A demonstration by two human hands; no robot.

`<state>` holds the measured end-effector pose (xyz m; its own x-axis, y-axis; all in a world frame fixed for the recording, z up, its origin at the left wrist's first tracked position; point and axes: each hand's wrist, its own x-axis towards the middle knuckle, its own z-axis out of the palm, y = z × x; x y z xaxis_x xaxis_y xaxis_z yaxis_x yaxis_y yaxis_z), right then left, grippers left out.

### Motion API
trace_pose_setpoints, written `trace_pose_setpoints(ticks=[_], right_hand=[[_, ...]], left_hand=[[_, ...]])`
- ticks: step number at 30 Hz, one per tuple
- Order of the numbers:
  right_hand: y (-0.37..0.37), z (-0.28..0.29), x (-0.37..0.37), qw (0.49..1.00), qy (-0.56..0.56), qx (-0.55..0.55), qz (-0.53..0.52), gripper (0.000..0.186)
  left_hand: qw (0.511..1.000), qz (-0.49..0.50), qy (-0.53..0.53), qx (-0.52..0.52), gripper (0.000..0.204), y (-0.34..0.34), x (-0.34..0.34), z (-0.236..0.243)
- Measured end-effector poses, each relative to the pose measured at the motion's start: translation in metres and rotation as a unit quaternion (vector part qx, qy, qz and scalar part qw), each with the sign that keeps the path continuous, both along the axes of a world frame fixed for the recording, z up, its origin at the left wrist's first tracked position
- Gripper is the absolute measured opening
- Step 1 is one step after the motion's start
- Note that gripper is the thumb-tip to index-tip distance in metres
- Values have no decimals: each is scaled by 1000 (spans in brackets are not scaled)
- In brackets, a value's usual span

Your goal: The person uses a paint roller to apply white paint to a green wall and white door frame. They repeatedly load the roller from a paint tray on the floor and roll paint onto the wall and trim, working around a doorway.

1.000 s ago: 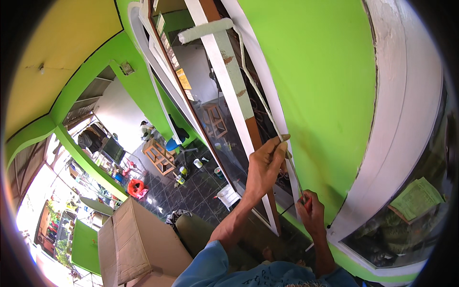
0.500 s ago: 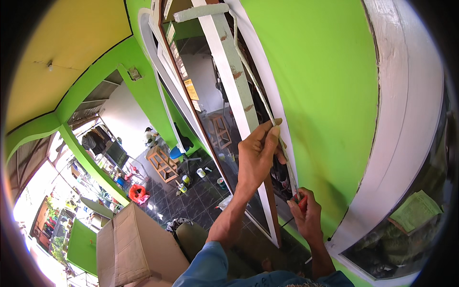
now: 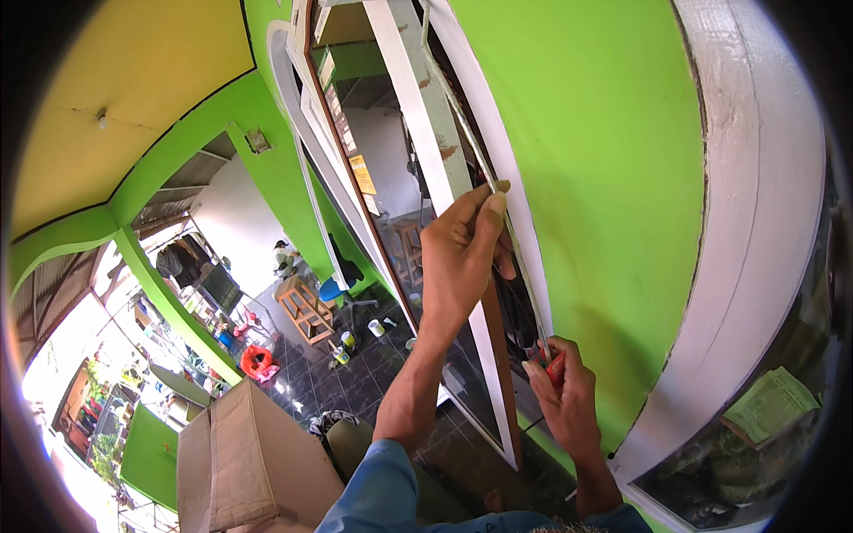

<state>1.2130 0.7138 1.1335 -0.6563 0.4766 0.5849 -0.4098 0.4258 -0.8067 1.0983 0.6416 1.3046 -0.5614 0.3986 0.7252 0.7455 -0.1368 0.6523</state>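
A long-handled paint roller slants up along a door's edge, its thin metal rod (image 3: 462, 115) running out past the top of the view; the roller head is not visible. My left hand (image 3: 462, 253) pinches the rod partway up between thumb and fingers. Lower down, my right hand (image 3: 569, 395) is closed round the roller's red handle (image 3: 555, 369). Just left of the rod stands the glazed door (image 3: 415, 115), with a white face. Its narrow edge (image 3: 433, 93) is coated pale grey-green, with bare brown patches, and brown wood shows lower down.
To the right is a bright green wall (image 3: 595, 178) beside a white window frame (image 3: 764, 133). A large cardboard box (image 3: 222, 453) stands at lower left. Paint cans (image 3: 377, 328), a wooden stool (image 3: 305, 309) and a blue chair (image 3: 330, 289) are on the dark tiled floor. Another person (image 3: 284, 258) crouches far back.
The roller has moved upward, and its head has left the top of the view. Both hands sit slightly higher, still on the rod and handle. The view has shifted a little.
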Motion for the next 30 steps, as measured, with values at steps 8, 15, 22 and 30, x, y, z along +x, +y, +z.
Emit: trace_pose_setpoints(ticks=[8,15,22,30], right_hand=[[-6,-5,-6,999,37,13,-32,29],[-4,-70,-3,1000,-21,-20,-2,38],[-5,-139,4,998,-38,-56,6,29],[-8,-221,27,992,-108,-62,4,32]], left_hand=[[1000,-5,0,-1,37,-2,-2,-3],[996,-13,-79,-49,34,-12,5,-61],[983,-22,-137,-124,30,-20,8,-123],[962,-12,-195,-192,24,-29,21,-201]])
